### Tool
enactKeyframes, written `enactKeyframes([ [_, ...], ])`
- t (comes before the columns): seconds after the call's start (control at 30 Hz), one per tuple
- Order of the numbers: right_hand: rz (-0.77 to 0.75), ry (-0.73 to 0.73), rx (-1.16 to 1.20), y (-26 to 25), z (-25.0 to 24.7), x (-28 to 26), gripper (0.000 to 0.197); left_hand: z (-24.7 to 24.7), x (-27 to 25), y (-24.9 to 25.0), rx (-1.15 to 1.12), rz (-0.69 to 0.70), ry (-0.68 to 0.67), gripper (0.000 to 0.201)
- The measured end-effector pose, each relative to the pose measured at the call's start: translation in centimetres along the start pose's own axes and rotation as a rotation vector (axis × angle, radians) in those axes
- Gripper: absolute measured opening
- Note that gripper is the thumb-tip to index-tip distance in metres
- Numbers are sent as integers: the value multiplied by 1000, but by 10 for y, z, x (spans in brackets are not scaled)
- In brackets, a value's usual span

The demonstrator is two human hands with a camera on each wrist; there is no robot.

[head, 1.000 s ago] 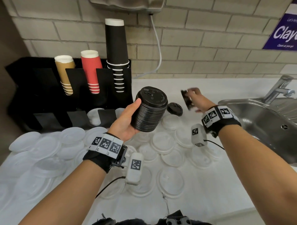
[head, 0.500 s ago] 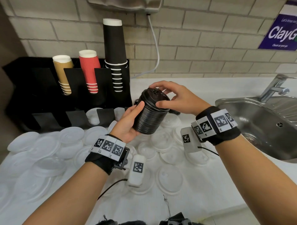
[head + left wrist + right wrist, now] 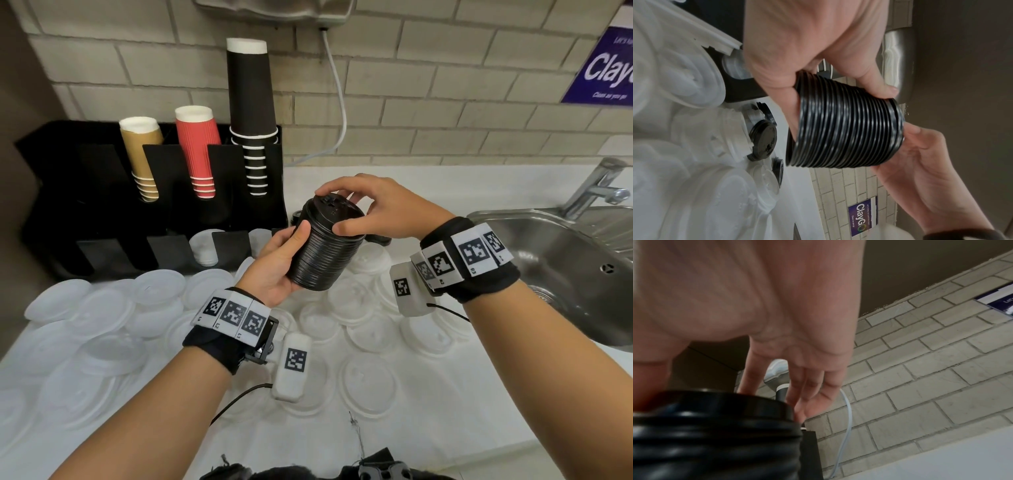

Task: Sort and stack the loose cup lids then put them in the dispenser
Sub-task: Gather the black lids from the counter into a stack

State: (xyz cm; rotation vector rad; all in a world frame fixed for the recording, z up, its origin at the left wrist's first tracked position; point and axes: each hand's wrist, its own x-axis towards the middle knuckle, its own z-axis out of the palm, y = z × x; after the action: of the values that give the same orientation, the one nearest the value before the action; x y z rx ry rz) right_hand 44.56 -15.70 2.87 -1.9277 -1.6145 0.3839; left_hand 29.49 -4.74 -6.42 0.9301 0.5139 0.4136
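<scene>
A tall stack of black cup lids [image 3: 325, 250] is held tilted above the counter. My left hand [image 3: 281, 260] grips its lower side, thumb on the ribbed edge [image 3: 842, 133]. My right hand [image 3: 373, 209] sits over the top lid [image 3: 719, 404], thumb and fingertips curled round its rim. Several loose white lids [image 3: 370, 387] cover the counter below. A few loose black lids [image 3: 764, 139] lie near the black dispenser [image 3: 113, 212], which has white lids [image 3: 203, 248] in a lower slot.
Tan [image 3: 142, 157], red [image 3: 198, 150] and black [image 3: 253, 113] cup stacks stand in the dispenser's upper slots. A steel sink [image 3: 565, 267] with a tap [image 3: 596, 188] lies at right. A white cable [image 3: 339, 102] hangs down the brick wall.
My right hand brought a black lid from the right onto the top of the stack and now holds the rim there. The left hand has kept hold of the stack.
</scene>
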Motion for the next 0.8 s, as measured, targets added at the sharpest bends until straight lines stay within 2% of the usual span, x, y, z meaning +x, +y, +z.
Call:
enactKeyframes([
  [0.13,18,-63,-31,-3,-3,3,49,-2,0,1,26,24,-4,76],
  [0.3,-21,-42,17,-11,-3,10,51,-7,2,9,-24,59,-51,76],
  [0.43,-52,-61,159,-17,-7,23,49,-15,6,17,-75,113,-129,58],
  [0.5,-52,-20,243,-15,-9,31,44,-21,8,21,-105,144,-147,58],
  [0.57,-3,116,355,-4,-6,43,32,-27,10,27,-146,160,-167,61],
  [0.63,169,167,325,15,3,62,28,-32,10,33,-181,178,-192,61],
  [0.67,272,91,199,26,10,71,32,-35,10,36,-194,188,-191,64],
  [0.73,439,-217,-142,48,27,88,50,-40,11,41,-197,209,-167,77],
  [0.8,509,-423,-339,63,45,99,63,-44,10,45,-181,217,-151,80],
])
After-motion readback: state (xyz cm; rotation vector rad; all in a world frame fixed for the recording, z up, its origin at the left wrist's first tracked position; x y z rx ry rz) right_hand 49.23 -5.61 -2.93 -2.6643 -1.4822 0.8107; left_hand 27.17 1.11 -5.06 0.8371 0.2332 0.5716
